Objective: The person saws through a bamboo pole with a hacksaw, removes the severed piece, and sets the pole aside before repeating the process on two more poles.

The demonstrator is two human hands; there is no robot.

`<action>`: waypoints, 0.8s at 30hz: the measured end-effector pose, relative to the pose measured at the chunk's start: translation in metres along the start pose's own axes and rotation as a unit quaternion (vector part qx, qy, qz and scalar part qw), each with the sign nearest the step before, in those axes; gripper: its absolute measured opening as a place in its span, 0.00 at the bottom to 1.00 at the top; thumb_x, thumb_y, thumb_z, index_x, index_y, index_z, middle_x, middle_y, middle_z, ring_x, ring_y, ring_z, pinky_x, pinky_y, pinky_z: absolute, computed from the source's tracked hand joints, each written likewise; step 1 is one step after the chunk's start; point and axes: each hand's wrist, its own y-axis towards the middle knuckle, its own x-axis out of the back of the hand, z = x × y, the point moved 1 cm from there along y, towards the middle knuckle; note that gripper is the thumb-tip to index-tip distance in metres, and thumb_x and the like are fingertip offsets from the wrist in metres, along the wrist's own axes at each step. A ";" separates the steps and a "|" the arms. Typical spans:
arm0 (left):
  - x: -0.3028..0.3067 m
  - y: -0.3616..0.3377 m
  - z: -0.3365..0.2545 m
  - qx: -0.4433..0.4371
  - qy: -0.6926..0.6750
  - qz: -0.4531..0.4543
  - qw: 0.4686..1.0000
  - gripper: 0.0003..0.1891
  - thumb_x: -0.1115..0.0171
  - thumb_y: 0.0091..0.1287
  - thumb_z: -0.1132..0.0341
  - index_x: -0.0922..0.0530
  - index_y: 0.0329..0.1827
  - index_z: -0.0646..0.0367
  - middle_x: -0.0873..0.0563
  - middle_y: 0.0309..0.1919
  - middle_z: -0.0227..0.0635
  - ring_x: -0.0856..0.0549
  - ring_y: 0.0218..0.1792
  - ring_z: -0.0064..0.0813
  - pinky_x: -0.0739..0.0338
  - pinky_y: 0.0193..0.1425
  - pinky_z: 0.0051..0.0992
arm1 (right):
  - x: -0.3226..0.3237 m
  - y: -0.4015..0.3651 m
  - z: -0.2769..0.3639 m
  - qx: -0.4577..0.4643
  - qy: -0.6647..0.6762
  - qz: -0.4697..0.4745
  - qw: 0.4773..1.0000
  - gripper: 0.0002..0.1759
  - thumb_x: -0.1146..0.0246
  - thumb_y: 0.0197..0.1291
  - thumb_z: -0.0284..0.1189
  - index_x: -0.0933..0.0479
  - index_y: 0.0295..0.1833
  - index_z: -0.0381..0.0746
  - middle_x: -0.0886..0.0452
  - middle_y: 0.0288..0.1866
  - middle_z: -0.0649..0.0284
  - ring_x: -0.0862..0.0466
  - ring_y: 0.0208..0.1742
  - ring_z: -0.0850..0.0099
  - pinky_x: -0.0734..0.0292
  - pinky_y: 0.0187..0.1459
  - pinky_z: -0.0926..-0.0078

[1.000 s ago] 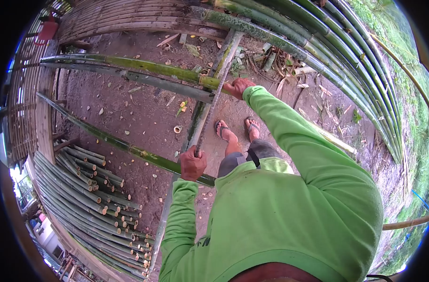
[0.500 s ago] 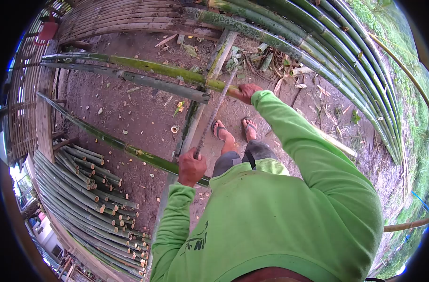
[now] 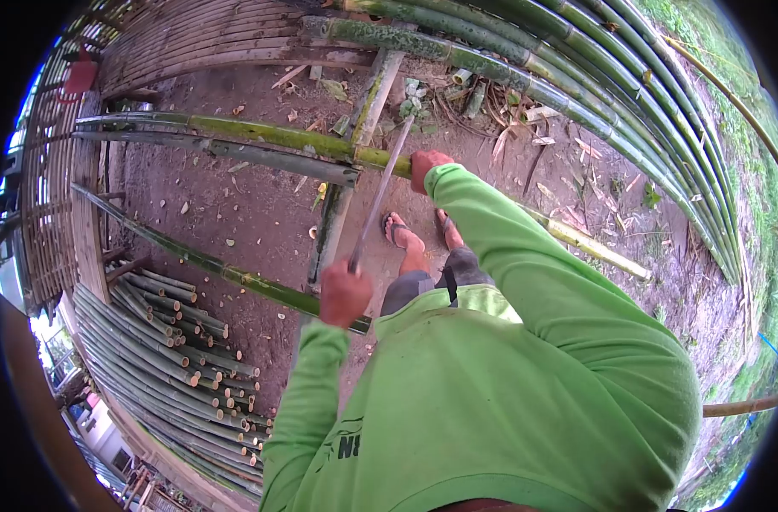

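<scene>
My left hand (image 3: 346,294), blurred by motion, is closed around the handle end of a saw (image 3: 379,200); the grip is hidden inside the fist. The long thin blade points away from my body, seen nearly edge-on. It crosses a green-yellow bamboo pole (image 3: 269,131) close to the pole's near end. My right hand (image 3: 427,168) is wrapped around that end, just right of the blade. Beside this pole lies a greyer bamboo pole (image 3: 235,151), its cut end left of the blade. Both rest across a wooden beam (image 3: 376,98).
Another bamboo pole (image 3: 210,264) runs in low near my left hand. Long green poles (image 3: 525,81) are stacked at upper right. A pile of cut bamboo (image 3: 167,358) lies at lower left. A slatted bamboo platform (image 3: 227,34) stands at the back. My sandalled feet (image 3: 397,230) are under the work.
My left hand and the saw have moved slightly forward, away from my body, across the pole. My right hand keeps its hold. The whole view has shifted a little.
</scene>
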 end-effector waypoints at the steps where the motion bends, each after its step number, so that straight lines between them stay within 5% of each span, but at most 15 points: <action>1: -0.004 0.025 -0.014 0.018 -0.003 0.030 0.999 0.05 0.45 0.54 0.70 0.24 0.26 0.63 0.23 0.19 0.53 0.21 0.26 0.57 0.29 0.31 0.46 | -0.009 0.001 -0.001 0.004 0.000 -0.029 1.000 0.14 0.39 0.48 0.30 0.18 0.42 0.41 0.16 0.40 0.50 0.15 0.44 0.55 0.20 0.47 0.59; 2: -0.008 0.047 -0.028 0.031 -0.009 0.058 0.998 0.05 0.44 0.55 0.70 0.23 0.27 0.63 0.22 0.20 0.54 0.21 0.26 0.58 0.28 0.32 0.47 | -0.015 0.000 -0.003 0.000 0.004 -0.028 1.000 0.14 0.39 0.48 0.29 0.18 0.42 0.41 0.16 0.40 0.50 0.15 0.44 0.55 0.20 0.47 0.59; 5: -0.040 0.072 -0.013 -0.071 0.054 -0.043 0.995 0.05 0.44 0.52 0.71 0.27 0.24 0.63 0.24 0.17 0.50 0.22 0.22 0.51 0.30 0.28 0.44 | -0.004 -0.006 0.001 -0.009 -0.002 -0.035 0.999 0.14 0.39 0.47 0.28 0.18 0.42 0.40 0.16 0.39 0.49 0.15 0.45 0.55 0.19 0.47 0.60; 7: -0.009 0.041 -0.028 0.026 -0.008 0.028 0.999 0.06 0.43 0.54 0.68 0.22 0.27 0.62 0.22 0.20 0.54 0.20 0.26 0.56 0.29 0.32 0.48 | -0.005 -0.007 0.000 -0.001 0.006 -0.015 1.000 0.13 0.38 0.47 0.28 0.18 0.41 0.39 0.16 0.39 0.49 0.15 0.44 0.54 0.19 0.46 0.60; 13: 0.047 -0.050 -0.026 0.110 -0.027 0.046 0.993 0.04 0.45 0.51 0.73 0.29 0.21 0.62 0.28 0.13 0.48 0.23 0.19 0.52 0.31 0.26 0.44 | -0.011 0.001 -0.002 -0.008 0.014 -0.017 1.000 0.13 0.37 0.47 0.28 0.18 0.41 0.39 0.15 0.38 0.49 0.14 0.41 0.54 0.18 0.43 0.60; 14: 0.044 -0.046 -0.022 0.110 -0.022 0.053 0.992 0.04 0.45 0.51 0.73 0.29 0.21 0.62 0.28 0.13 0.48 0.23 0.19 0.51 0.31 0.26 0.44 | -0.014 0.003 -0.004 -0.002 0.019 -0.022 1.000 0.13 0.37 0.47 0.28 0.18 0.41 0.39 0.16 0.38 0.49 0.14 0.42 0.54 0.18 0.43 0.60; 15: 0.037 -0.030 -0.030 0.017 0.035 -0.019 0.999 0.05 0.44 0.52 0.72 0.29 0.21 0.63 0.26 0.14 0.49 0.22 0.20 0.53 0.30 0.26 0.45 | -0.016 0.005 -0.005 0.005 0.024 -0.028 0.999 0.14 0.37 0.47 0.28 0.18 0.42 0.40 0.16 0.39 0.49 0.14 0.42 0.54 0.18 0.43 0.60; 19: -0.035 0.094 -0.042 0.045 0.006 0.006 0.999 0.05 0.41 0.51 0.70 0.24 0.24 0.64 0.20 0.21 0.53 0.19 0.27 0.56 0.25 0.31 0.45 | -0.002 -0.004 0.000 -0.016 0.036 0.003 0.999 0.14 0.38 0.47 0.27 0.18 0.42 0.41 0.16 0.39 0.50 0.15 0.45 0.55 0.19 0.46 0.59; 24: -0.037 0.102 -0.032 0.029 -0.035 0.050 0.998 0.08 0.40 0.52 0.67 0.23 0.25 0.64 0.18 0.22 0.52 0.18 0.29 0.55 0.24 0.34 0.44 | -0.007 0.006 -0.005 -0.005 0.015 0.009 1.000 0.16 0.39 0.45 0.27 0.18 0.43 0.43 0.16 0.39 0.51 0.15 0.44 0.56 0.20 0.47 0.60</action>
